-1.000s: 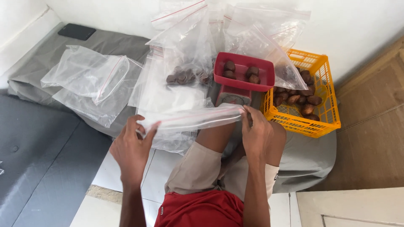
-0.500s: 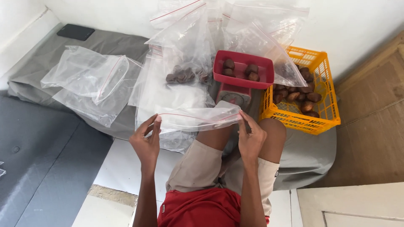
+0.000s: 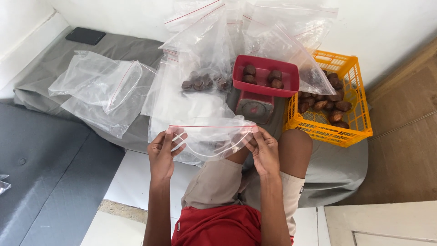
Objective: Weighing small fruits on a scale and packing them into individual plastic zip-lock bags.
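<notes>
Pinching the 2 ends of a clear zip bag (image 3: 211,139), both hands hold its mouth stretched wide above the person's bent knee. The left hand (image 3: 163,152) has its fingers closed on the bag's left corner, thumb in front and fingertips behind; the right hand (image 3: 264,150) grips the right corner the same way. Between them the bag's red seal line runs straight and level, and the front lip sags in a curve below it, so the mouth stands open. The bag looks empty.

Just beyond the bag sits a small kitchen scale (image 3: 255,107) with a round dial, carrying a red tray (image 3: 266,86) that holds 4 brown, scaly fruits (image 3: 261,75). To the right of the scale, touching the person's knee, is an orange plastic basket (image 3: 350,123) with more of the same fruit inside. Left of the scale a filled zip bag (image 3: 202,84) holds a row of the fruit, and further clear bags (image 3: 255,27) stand propped against the white wall behind. A loose heap of empty clear bags (image 3: 100,89) lies well to the left on a grey sheet (image 3: 59,59). A dark phone (image 3: 85,36) rests at the sheet's far left corner.
</notes>
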